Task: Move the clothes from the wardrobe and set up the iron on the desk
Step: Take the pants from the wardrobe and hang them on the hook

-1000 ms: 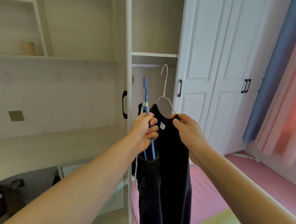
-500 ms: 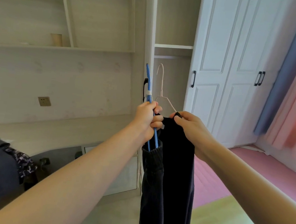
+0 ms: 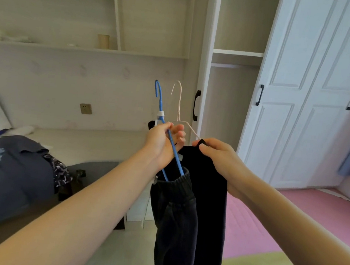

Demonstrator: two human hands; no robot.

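The left hand (image 3: 161,146) is gripping the blue hanger (image 3: 159,107) (dark trousers (image 3: 173,218) hanging below its fingers); the right hand (image 3: 217,156) is pinching the black garment (image 3: 208,200).

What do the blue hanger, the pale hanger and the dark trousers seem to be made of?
Blue hanger: probably wire in a smooth plastic coating; thin, evenly coloured rod. Pale hanger: likely thin coated wire, matt pinkish-white. Dark trousers: soft, thick fabric, perhaps fleece or corduroy, with a ribbed elastic waistband.
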